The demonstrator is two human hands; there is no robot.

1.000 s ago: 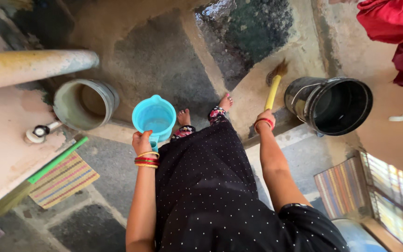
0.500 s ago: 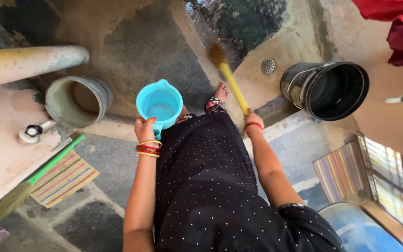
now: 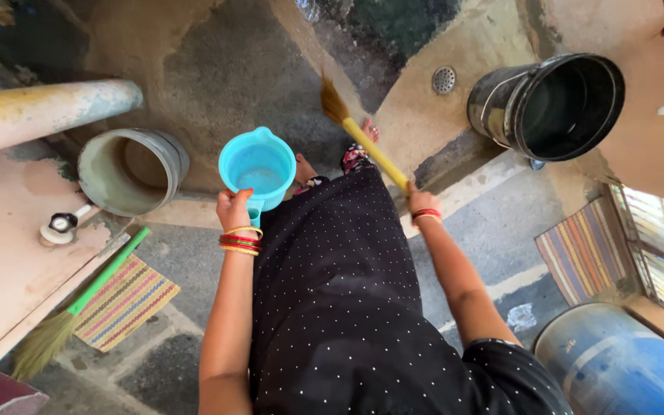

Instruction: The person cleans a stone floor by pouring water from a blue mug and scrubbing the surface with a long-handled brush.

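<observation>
My left hand [image 3: 234, 209] grips the handle of a light blue plastic jug [image 3: 256, 164] with a little water in it, held out in front of my black dotted dress. My right hand [image 3: 421, 201] is closed on the yellow handle of a small broom [image 3: 363, 140], whose brown bristles point up and to the left over the wet concrete floor. My bare feet [image 3: 369, 132] show just beyond the dress hem, next to the broom handle.
A black bucket [image 3: 549, 107] stands at the upper right beside a round floor drain [image 3: 444, 79]. A grey bucket [image 3: 128, 170] sits at the left under a thick pipe [image 3: 48, 111]. A green-handled broom [image 3: 78, 301], striped mats [image 3: 587, 250] and a blue drum [image 3: 624, 367] lie around.
The broom has swung from pointing up and right near the black bucket to pointing up and left across the wet floor. The jug stays held in front. The view has shifted slightly.
</observation>
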